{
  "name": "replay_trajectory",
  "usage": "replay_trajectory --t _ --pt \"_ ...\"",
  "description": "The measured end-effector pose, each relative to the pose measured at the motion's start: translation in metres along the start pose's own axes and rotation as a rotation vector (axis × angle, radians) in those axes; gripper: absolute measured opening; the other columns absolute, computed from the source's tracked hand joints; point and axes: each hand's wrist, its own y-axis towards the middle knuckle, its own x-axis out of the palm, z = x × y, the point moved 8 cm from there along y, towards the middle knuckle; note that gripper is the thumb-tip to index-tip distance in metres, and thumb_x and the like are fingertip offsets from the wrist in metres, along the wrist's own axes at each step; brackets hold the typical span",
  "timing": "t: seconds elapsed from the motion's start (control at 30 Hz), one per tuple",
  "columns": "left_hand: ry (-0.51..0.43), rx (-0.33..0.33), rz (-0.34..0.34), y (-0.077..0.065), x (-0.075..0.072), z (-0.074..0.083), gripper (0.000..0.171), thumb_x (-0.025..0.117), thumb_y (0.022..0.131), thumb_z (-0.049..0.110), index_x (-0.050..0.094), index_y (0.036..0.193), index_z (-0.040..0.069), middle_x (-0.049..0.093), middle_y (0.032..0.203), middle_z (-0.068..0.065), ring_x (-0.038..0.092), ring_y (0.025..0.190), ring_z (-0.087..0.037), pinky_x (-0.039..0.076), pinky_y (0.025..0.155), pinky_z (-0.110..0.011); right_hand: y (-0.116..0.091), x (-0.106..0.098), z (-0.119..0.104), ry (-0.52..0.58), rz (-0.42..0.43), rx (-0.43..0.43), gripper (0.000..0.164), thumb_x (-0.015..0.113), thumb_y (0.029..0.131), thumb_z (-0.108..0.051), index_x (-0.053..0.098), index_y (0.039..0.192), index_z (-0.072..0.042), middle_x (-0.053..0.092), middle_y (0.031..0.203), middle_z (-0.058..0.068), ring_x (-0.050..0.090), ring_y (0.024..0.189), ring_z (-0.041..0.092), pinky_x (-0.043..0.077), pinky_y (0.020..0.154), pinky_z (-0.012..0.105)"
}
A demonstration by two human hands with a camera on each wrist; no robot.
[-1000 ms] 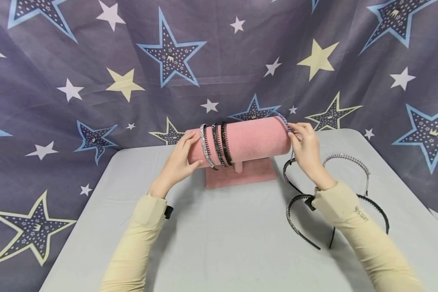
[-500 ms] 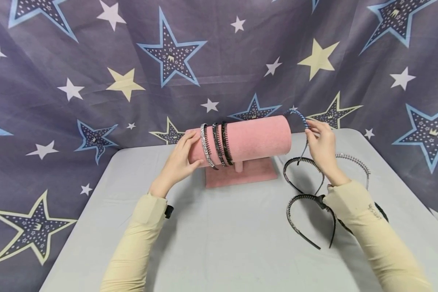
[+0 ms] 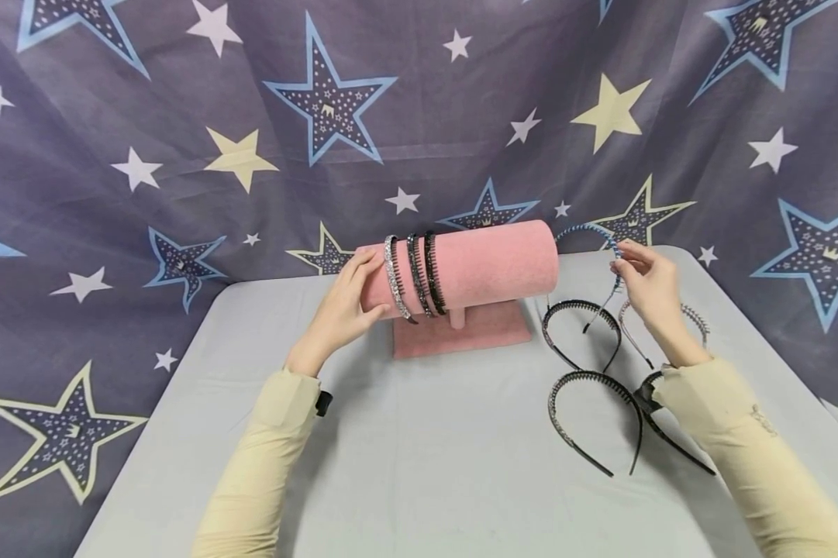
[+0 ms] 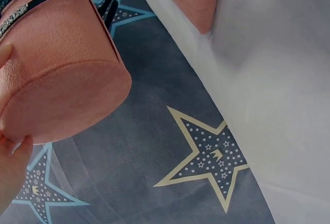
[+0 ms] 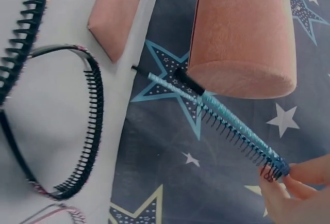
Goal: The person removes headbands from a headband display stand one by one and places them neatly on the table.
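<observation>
A pink velvet roll stand stands on the table, three headbands around its left half: a silver glittery one and two dark ones. My left hand grips the roll's left end, thumb in front and fingers over the top. Off the roll's right end, my right hand pinches a blue toothed headband at one side of its arch. In the right wrist view the blue headband is seen edge-on, its black tips pointing toward the roll and the thumb and fingers at its curved top.
Several toothed headbands lie on the table at the right, including a black one near the stand and another closer to me. A pale one lies partly behind my right hand. A star-patterned curtain hangs behind the grey-white tabletop.
My right hand has moved right and slightly down with the blue headband, carrying it from the roll's right end out beside it. The left hand and the stand have stayed put.
</observation>
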Motion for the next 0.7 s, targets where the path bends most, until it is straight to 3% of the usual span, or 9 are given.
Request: replay_trajectory --t 0.07,0.13,0.2,0.3,0.4,0.47,0.6,0.7 --pt "0.002 0.004 0.0 0.001 0.0 0.0 0.068 0.071 0.069 0.01 0.04 0.128 -0.003 0.035 0.134 -0.021 0.026 0.127 -0.032 0.019 0.109 -0.039 -0.002 -0.001 0.006 0.055 -0.037 0.026 0.034 0.046 0.085 0.001 0.049 0.115 0.015 0.055 0.072 -0.024 0.053 0.064 -0.014 0.043 0.062 0.002" --pt "0.001 0.004 0.001 0.001 0.0 -0.001 0.068 0.071 0.069 0.01 0.04 0.128 -0.004 0.035 0.134 -0.021 0.026 0.127 -0.032 0.018 0.109 -0.038 -0.002 -0.001 0.018 0.124 -0.085 0.069 0.036 0.047 0.085 0.001 0.046 0.117 0.017 0.056 0.067 -0.026 0.056 0.063 -0.011 0.045 0.063 0.003" --pt "0.005 0.004 0.001 0.001 0.0 -0.001 0.068 0.071 0.069 0.01 0.039 0.128 -0.004 0.035 0.133 -0.021 0.026 0.127 -0.032 0.018 0.109 -0.039 0.001 0.002 0.041 0.242 -0.143 0.112 0.036 0.049 0.085 0.0 0.047 0.118 0.015 0.061 0.068 -0.019 0.06 0.066 -0.005 0.048 0.065 0.007" --pt "0.004 0.006 0.003 0.001 -0.001 -0.001 0.068 0.07 0.069 0.009 0.039 0.128 -0.004 0.035 0.133 -0.021 0.026 0.127 -0.033 0.018 0.109 -0.04 0.014 0.006 0.104 0.423 -0.199 0.188 0.034 0.057 0.083 -0.004 0.054 0.116 0.005 0.067 0.079 -0.003 0.064 0.074 0.007 0.051 0.071 0.015" --pt "0.008 0.008 0.002 0.0 -0.001 -0.001 0.068 0.07 0.069 0.008 0.039 0.128 -0.003 0.035 0.133 -0.021 0.026 0.127 -0.033 0.018 0.109 -0.04 0.027 0.012 0.166 0.534 -0.234 0.234 0.036 0.064 0.079 -0.01 0.058 0.114 -0.001 0.065 0.096 0.014 0.065 0.083 0.017 0.052 0.076 0.023" --pt "0.011 0.004 -0.001 0.0 -0.001 -0.001 0.068 0.07 0.069 0.009 0.039 0.128 -0.003 0.035 0.134 -0.02 0.026 0.128 -0.032 0.018 0.109 -0.038 0.03 0.014 0.193 0.544 -0.244 0.262 0.042 0.066 0.078 -0.013 0.055 0.116 0.001 0.061 0.103 0.02 0.064 0.086 0.02 0.05 0.079 0.026" --pt "0.011 -0.004 -0.007 0.0 0.0 -0.001 0.068 0.07 0.07 0.01 0.039 0.128 -0.003 0.034 0.134 -0.02 0.026 0.128 -0.032 0.018 0.109 -0.038 0.019 0.018 0.204 0.546 -0.297 0.297 0.043 0.065 0.078 -0.013 0.054 0.117 0.001 0.061 0.102 0.018 0.064 0.086 0.02 0.05 0.079 0.026" --pt "0.006 -0.006 -0.011 0.001 0.001 -0.001 0.067 0.07 0.07 0.01 0.04 0.128 -0.003 0.034 0.134 -0.02 0.026 0.128 -0.032 0.018 0.109 -0.039 0.001 0.021 0.181 0.524 -0.369 0.315 0.035 0.063 0.08 -0.013 0.057 0.113 -0.004 0.064 0.096 0.01 0.064 0.085 0.016 0.049 0.079 0.024"
